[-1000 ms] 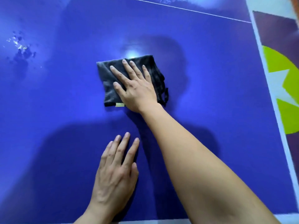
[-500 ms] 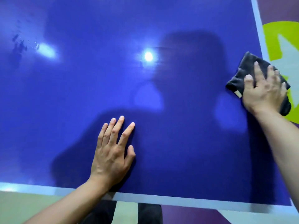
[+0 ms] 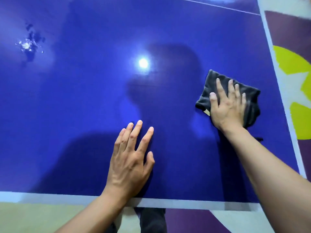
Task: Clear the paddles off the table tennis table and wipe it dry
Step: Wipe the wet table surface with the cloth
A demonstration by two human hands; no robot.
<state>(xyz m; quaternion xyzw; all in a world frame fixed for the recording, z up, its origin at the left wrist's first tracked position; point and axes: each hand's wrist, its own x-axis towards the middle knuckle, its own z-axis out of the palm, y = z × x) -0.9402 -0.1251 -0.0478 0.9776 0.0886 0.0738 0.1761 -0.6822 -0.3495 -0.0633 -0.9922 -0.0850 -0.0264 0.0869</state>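
Pointing: the cloth [image 3: 207,84] is lying with its long axis on a diagonal, running from far-left to near-right; one corner is pointing away toward the far side of the table [image 3: 84,106]
Sitting: the cloth is lying flat on the blue top, near the right side line [image 3: 279,84] but inside it; it is lying well apart from the water drops [image 3: 27,45] glinting at the far left
Right hand [image 3: 227,108]: is pressing down on the cloth, fingers straight and a little spread; the palm is covering the cloth's near half
Left hand [image 3: 129,160]: is resting flat on the bare blue top just inside the near edge line [image 3: 50,196], fingers straight and spread, holding nothing
Changing: half a second ago the cloth was overlapping the right side line, and a second ago it was lying mid-table; now it is lying wholly on the blue; the left hand is staying planted by the near edge
Looking: the cloth is showing dark grey, folded into a rough rectangle, soft and creased; a small pale tag [image 3: 206,112] is sticking out at its near-left edge, beside the thumb; its right part is blurring
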